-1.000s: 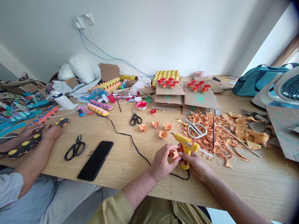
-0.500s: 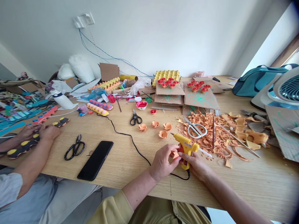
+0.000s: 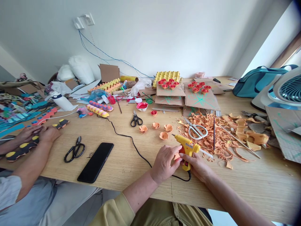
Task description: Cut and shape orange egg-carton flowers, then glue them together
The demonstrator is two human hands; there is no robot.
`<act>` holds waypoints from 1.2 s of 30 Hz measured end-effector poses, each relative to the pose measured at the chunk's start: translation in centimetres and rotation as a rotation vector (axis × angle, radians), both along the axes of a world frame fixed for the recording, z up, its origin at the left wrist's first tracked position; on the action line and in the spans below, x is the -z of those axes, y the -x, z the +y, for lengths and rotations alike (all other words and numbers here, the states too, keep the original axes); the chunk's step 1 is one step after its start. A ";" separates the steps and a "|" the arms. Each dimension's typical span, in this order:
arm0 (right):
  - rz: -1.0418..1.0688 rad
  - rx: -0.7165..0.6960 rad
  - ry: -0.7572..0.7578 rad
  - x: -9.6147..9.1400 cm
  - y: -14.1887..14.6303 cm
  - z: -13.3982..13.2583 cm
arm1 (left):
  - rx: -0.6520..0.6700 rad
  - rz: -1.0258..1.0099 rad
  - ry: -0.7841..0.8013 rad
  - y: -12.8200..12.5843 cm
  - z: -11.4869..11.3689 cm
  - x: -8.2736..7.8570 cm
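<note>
My left hand [image 3: 164, 163] is closed around a small orange paper flower [image 3: 176, 156], pinched between thumb and fingers just above the wooden table [image 3: 131, 163]. Close beside it, my right hand [image 3: 196, 164] has its fingers closed on the small orange paper flower too, just beside the handle of a yellow glue gun [image 3: 187, 147] that stands on the table with its nozzle pointing left. The gun's black cord [image 3: 131, 141] trails left across the table. Several finished orange flowers [image 3: 155, 128] lie just beyond my hands.
A heap of orange paper scraps [image 3: 223, 135] with white-handled scissors [image 3: 196, 130] lies to the right. Black scissors [image 3: 75, 150], a black phone [image 3: 95, 161] and another pair of scissors [image 3: 136, 120] lie left. Red flowers rest on cardboard [image 3: 199, 97]. Another person's hands [image 3: 39, 135] work at far left.
My left fingers have closed a little further over the orange flower, hiding more of it. The other person's hands shifted slightly. Otherwise nothing has moved.
</note>
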State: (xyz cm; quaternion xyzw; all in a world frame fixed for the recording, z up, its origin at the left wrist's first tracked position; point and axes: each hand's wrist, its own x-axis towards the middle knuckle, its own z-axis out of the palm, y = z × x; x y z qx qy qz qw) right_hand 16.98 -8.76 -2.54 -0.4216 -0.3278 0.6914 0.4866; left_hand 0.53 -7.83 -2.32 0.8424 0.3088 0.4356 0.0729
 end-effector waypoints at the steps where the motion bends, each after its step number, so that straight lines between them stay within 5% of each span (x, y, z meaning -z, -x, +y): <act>1: 0.003 0.000 0.002 0.1 0.0 0.0 | 0.012 -0.010 0.000 0.0 0.0 -0.1; 23: 0.001 -0.010 -0.027 0.6 -0.1 0.1 | -0.009 -0.127 0.088 -0.3 -0.1 0.3; 36: -0.003 -0.023 -0.072 -0.6 0.2 0.0 | -0.030 -0.153 0.065 -0.3 -0.2 0.3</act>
